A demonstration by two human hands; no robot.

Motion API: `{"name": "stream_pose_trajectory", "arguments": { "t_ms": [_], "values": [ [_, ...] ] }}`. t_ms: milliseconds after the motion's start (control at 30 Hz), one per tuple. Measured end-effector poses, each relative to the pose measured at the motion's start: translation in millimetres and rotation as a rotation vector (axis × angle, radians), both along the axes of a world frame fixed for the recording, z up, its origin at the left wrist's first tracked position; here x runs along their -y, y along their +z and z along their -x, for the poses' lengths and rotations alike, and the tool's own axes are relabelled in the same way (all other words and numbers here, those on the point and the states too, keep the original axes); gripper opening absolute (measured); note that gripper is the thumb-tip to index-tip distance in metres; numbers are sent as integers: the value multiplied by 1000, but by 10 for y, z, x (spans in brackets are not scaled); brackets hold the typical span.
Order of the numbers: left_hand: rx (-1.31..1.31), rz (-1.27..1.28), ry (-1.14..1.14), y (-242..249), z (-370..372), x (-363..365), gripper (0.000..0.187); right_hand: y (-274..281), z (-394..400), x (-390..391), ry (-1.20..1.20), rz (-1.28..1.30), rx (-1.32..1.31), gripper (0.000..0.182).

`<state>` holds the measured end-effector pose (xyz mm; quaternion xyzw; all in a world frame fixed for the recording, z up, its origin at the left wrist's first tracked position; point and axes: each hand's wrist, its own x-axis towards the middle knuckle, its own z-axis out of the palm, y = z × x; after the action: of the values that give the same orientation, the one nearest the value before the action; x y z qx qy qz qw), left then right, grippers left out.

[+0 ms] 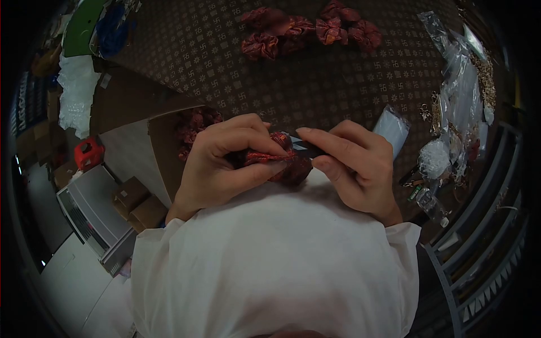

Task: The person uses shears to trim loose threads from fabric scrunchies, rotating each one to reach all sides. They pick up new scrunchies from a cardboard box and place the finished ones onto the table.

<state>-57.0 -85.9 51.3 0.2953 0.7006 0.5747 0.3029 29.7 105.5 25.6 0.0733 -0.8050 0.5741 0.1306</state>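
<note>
Close to my chest, my left hand (pixel 225 160) pinches a red patterned, gathered fabric piece that looks like a scrunchie (pixel 294 170) between thumb and fingertips. My right hand (pixel 363 166) is closed at the fabric's right side, thumb and forefinger on a small dark item with a shiny pale flat part (pixel 300 144). Its exact kind is too small and shaded to make out. Beyond both hands, several more red scrunchies (pixel 262 45) lie in two bunches on the dark patterned tablecloth (pixel 191 53).
By my left wrist stands an open cardboard box (pixel 160 146) holding more red scrunchies (pixel 197 127). To the right are a plastic-wrapped pack (pixel 391 130), clear plastic bags (pixel 459 84) and a clear bottle (pixel 431 205). A red plastic container (pixel 89 154) sits far left; a metal rack (pixel 479 248) stands right.
</note>
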Motion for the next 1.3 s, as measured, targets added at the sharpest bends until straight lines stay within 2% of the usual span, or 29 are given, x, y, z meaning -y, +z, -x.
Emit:
{"name": "stream_pose_trajectory", "arguments": {
  "t_ms": [233,567,767,833,867,933,967,1000,1100,1167,1233,1300],
  "values": [
    [-4,-13,-15,-18,-7,11,19,-42,5,24,67,-110,-113,27],
    [-24,-19,-20,-38,-14,1,18,-42,-4,19,57,-151,-125,26],
    [47,-13,-14,-61,-16,10,17,-19,-10,-11,56,-145,-144,25],
    [138,-16,38,-73,-1,22,15,37,-1,-74,88,123,90,27],
    [135,-16,33,-71,-1,22,15,19,-4,-67,84,123,87,27],
    [156,-12,64,-64,-10,29,14,-72,-11,-32,-86,622,279,30],
    [154,-10,61,-69,-10,28,14,-128,9,-24,-39,630,219,37],
    [176,-27,74,-80,-11,28,14,-156,5,17,-42,631,216,37],
    [221,-50,89,-120,-12,33,14,-185,5,86,84,585,285,38],
    [244,-57,95,-134,-18,41,14,-189,-7,60,232,642,436,39],
    [351,-23,129,-138,-26,53,16,-133,-2,45,210,676,485,37],
    [343,-16,136,-146,-21,73,17,-67,3,34,186,709,535,36]
  ]
}}
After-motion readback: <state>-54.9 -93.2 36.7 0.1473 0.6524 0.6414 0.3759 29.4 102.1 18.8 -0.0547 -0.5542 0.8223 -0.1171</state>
